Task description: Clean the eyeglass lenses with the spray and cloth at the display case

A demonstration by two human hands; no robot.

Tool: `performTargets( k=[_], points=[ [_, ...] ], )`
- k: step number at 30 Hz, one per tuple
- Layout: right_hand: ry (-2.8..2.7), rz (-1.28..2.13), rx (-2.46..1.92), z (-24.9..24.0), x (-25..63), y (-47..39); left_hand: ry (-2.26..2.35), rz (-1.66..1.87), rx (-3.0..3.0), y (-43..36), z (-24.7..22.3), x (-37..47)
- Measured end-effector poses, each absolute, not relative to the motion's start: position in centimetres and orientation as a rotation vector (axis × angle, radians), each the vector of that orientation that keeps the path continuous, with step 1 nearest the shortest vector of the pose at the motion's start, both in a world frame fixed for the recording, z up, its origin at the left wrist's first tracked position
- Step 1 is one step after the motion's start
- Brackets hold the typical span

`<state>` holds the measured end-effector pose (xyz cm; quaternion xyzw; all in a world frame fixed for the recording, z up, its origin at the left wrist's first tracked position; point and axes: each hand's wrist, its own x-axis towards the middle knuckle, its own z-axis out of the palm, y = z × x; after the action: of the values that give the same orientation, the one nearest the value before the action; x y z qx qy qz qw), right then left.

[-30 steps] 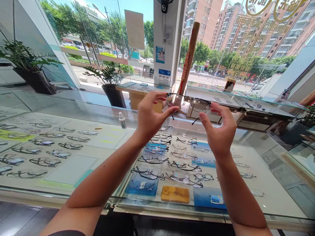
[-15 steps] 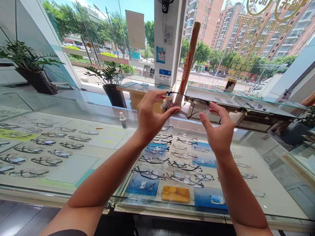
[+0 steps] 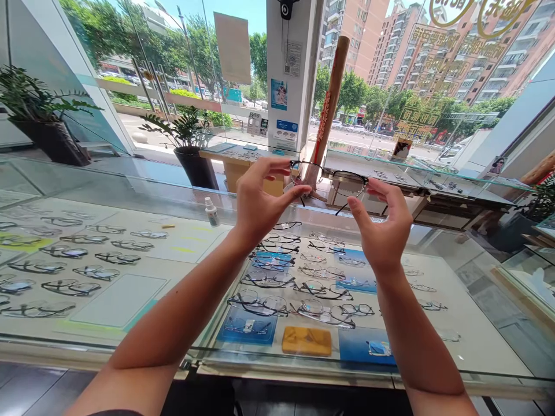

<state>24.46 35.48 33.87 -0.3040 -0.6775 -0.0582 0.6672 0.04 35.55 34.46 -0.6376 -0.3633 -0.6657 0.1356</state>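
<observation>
Held glasses (image 3: 342, 180) between left hand (image 3: 262, 193) and right hand (image 3: 387, 222), above counter (image 3: 481, 303). Spectacle rows in counter: one group (image 3: 65, 251) left, another (image 3: 321, 289) below hands. Bottle (image 3: 212, 212) on counter, left of left hand. Post (image 3: 332, 104) behind held glasses; two potted plants (image 3: 196, 167) behind counter, left.

1. I am standing in an optical shop, bright with daylight.
2. Ahead is a long glass-topped display counter (image 3: 481, 323); under its glass, rows of eyeglasses (image 3: 269, 280) lie folded, some on blue cards (image 3: 264, 332).
3. A small white spray bottle (image 3: 212, 214) stands on top.
4. By the window, a second display case (image 3: 448, 208) holds more small goods, too distant to make out.
5. Gold characters (image 3: 420, 117) mark the window, with two large gold rings (image 3: 505, 14) above.
6. Posters (image 3: 279, 94) hang on a white pillar (image 3: 276, 60).
7. Through the glass front, a street (image 3: 347, 127) and tall apartment blocks (image 3: 401, 52) show a ground-level storefront.
</observation>
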Motion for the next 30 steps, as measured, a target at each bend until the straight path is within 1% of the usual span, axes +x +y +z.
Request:
performTargets(
  k=[6,13,25,30],
  points=[
    [-1.542,-0.191,-0.684,34.06,24.48,35.22,-1.059,-1.976,-1.892,35.73,34.48,-0.14],
    [-1.536,-0.152,-0.646,34.25,24.50,35.04,-1.054,-1.980,-1.915,35.91,34.47,-0.34],
    [-1.541,-0.179,-0.651,34.35,24.64,35.00,-1.095,-1.993,-1.932,35.85,34.53,-0.40],
    [-1.552,-0.124,-0.669,34.22,24.84,35.47,-1.090,-1.943,-1.868,35.56,34.53,-0.26]
  ],
)
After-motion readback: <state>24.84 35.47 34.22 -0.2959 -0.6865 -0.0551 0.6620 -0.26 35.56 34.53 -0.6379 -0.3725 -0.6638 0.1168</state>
